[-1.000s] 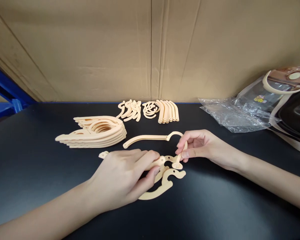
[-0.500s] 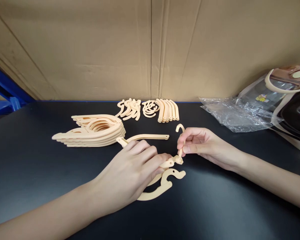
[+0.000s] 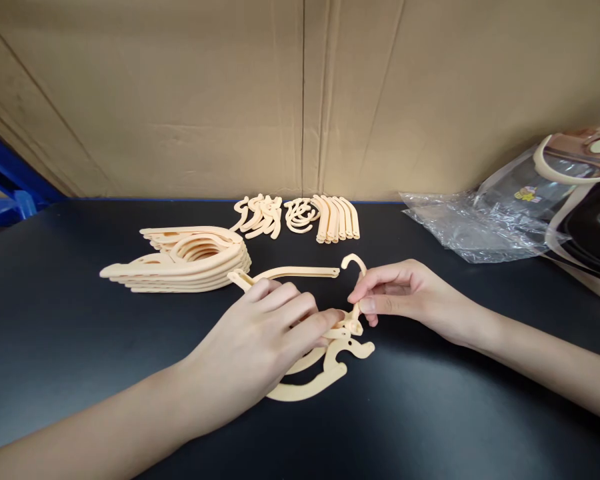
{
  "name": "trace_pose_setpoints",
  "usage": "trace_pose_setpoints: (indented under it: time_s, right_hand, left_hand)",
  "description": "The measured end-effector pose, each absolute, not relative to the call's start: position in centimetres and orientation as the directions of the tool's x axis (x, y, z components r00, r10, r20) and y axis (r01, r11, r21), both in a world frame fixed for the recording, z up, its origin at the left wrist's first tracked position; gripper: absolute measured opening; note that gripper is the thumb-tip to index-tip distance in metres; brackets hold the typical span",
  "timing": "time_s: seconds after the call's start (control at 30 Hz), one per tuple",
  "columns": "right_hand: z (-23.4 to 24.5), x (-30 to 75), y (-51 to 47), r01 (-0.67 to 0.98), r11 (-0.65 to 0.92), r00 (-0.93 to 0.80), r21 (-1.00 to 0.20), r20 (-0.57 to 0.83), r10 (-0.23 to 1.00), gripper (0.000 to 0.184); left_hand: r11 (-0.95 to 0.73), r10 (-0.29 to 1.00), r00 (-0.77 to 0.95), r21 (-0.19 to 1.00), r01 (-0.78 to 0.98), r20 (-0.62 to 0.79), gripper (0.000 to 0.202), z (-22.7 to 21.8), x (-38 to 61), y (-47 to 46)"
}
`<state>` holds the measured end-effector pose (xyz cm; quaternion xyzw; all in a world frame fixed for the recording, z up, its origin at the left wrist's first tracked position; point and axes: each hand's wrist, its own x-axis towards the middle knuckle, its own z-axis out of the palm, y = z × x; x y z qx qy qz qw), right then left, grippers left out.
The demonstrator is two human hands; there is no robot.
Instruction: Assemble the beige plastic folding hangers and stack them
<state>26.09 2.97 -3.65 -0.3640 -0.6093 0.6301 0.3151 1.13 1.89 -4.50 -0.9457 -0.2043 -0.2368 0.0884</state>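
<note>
My left hand [image 3: 260,340] is closed round a cream plastic hanger arm [image 3: 241,279], whose far end sticks out past my fingers. My right hand [image 3: 405,297] pinches the stem of a small cream hook piece [image 3: 355,263], held upright where it meets the arm. Under my left fingers a curved cream hanger part [image 3: 315,383] lies flat on the black table [image 3: 80,347]. Another long arm [image 3: 300,272] lies just behind my hands.
A stack of assembled cream hangers [image 3: 190,260] lies at the left middle. Rows of loose hooks [image 3: 260,217] and arms [image 3: 337,219] sit at the back by the cardboard wall [image 3: 300,100]. Clear plastic bags [image 3: 480,227] and a dark container [image 3: 590,227] are at the right.
My right hand has stood the hook piece upright from lying flat. My left hand has tilted its arm so that the far end points back and left.
</note>
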Motion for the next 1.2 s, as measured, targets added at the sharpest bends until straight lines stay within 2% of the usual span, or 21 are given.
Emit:
trace_pose_setpoints:
  time_s: [0.47, 0.8, 0.93, 1.2]
  right_hand:
    - [-2.6, 25.5, 1.8, 0.180, 0.093, -0.457, -0.979, 0.001, 0.890, 0.006]
    - [-2.5, 25.3, 1.2, 0.378, 0.303, -0.387, -0.875, 0.148, 0.910, 0.015]
    - [-2.6, 25.3, 1.0, 0.403, 0.303, -0.377, -0.863, 0.145, 0.915, 0.017]
    - [-2.9, 24.9, 0.8, 0.399, 0.301, -0.379, -0.866, 0.143, 0.914, 0.015]
  left_hand:
    - [-0.883, 0.328, 0.810, -0.146, 0.446, 0.486, 0.022, -4.8, 0.8, 1.8]
    - [-0.848, 0.357, 0.817, -0.210, 0.487, 0.453, 0.030, -3.9, 1.2, 1.4]
    - [-0.834, 0.358, 0.832, -0.254, 0.489, 0.425, 0.031, -4.0, 1.2, 1.3]
    - [-0.829, 0.388, 0.801, -0.206, 0.519, 0.456, 0.032, -4.9, 1.0, 1.4]
